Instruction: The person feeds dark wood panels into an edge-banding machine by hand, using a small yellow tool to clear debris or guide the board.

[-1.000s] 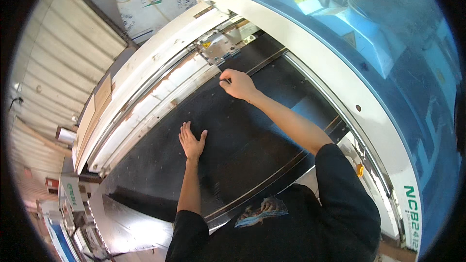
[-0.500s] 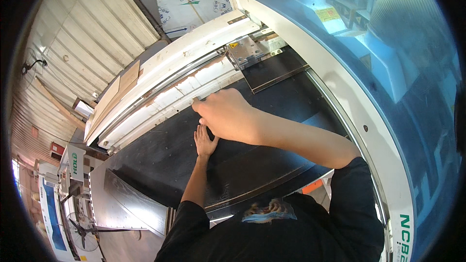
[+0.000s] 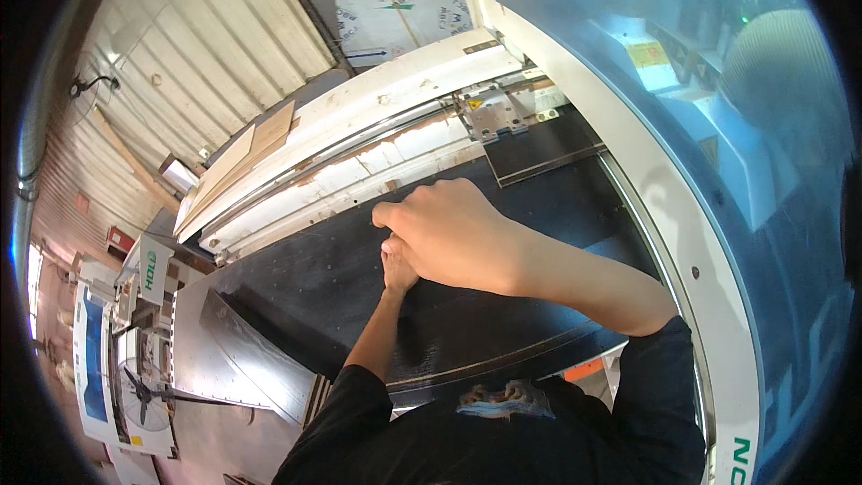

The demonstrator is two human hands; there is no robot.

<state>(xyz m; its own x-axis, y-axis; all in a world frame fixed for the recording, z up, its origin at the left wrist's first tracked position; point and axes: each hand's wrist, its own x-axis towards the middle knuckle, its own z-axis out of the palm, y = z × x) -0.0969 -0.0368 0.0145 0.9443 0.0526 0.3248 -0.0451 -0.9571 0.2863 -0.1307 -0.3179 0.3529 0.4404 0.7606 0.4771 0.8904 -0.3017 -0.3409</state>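
Observation:
Over the black machine bed (image 3: 305, 278), my right hand (image 3: 453, 232) is closed with its fingers curled under; what it holds, if anything, is hidden. My left hand (image 3: 398, 268) sits just below and behind it, partly covered by it. Its visible fingers are curled in, and whatever they hold cannot be made out. The two hands overlap in the picture; whether they touch is unclear. Beyond them a dark rectangular panel (image 3: 541, 151) lies at the far right of the bed, its edge under a metal clamp (image 3: 492, 111) with a yellow warning label.
A white beam with a rail (image 3: 359, 117) runs along the bed's far side. The blue translucent cover (image 3: 736, 126) and its white frame (image 3: 678, 202) curve along my right. A shiny metal plate (image 3: 242, 350) adjoins the bed at left. Thin boards (image 3: 242, 157) lean behind the beam.
My left hand has gone from fingers stretched flat on the bed to curled, under my right hand. The whole view has shifted, with the scene moving slightly right and down.

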